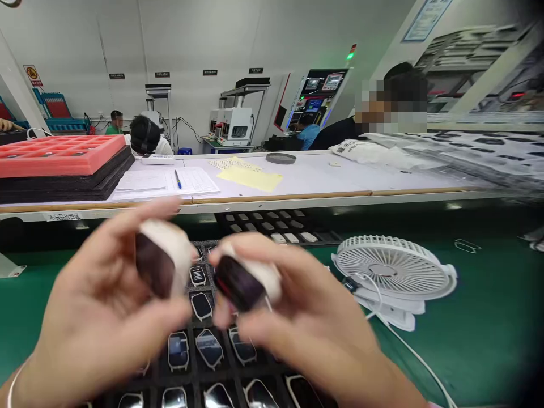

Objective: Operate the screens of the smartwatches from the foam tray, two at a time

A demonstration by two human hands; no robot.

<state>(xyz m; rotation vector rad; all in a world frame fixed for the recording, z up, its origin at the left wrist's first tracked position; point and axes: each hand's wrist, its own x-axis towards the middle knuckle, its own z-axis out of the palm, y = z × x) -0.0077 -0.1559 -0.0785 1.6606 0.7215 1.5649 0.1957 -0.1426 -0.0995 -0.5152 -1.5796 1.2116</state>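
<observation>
Both hands are raised over a black foam tray (193, 354) whose pockets hold several smartwatch cases (209, 347) with dark glass and silvery frames. In my left hand (100, 306), fingers and thumb close around a smartwatch case (155, 266) with a dark face and a whitish side. A second smartwatch case (240, 283), also dark-faced and whitish, is gripped by my right hand (306, 306) between thumb and fingers. The two held pieces are close together but apart, tilted, and blurred by motion, so their details are unclear.
A white fan (393, 269) with a cable stands at right on the green mat (480, 317). Behind, another tray (263, 224) lies under the white shelf (314, 181). Red foam trays (63, 153) are stacked at left. Papers and a pen (177, 179) lie on the shelf. Several people sit beyond.
</observation>
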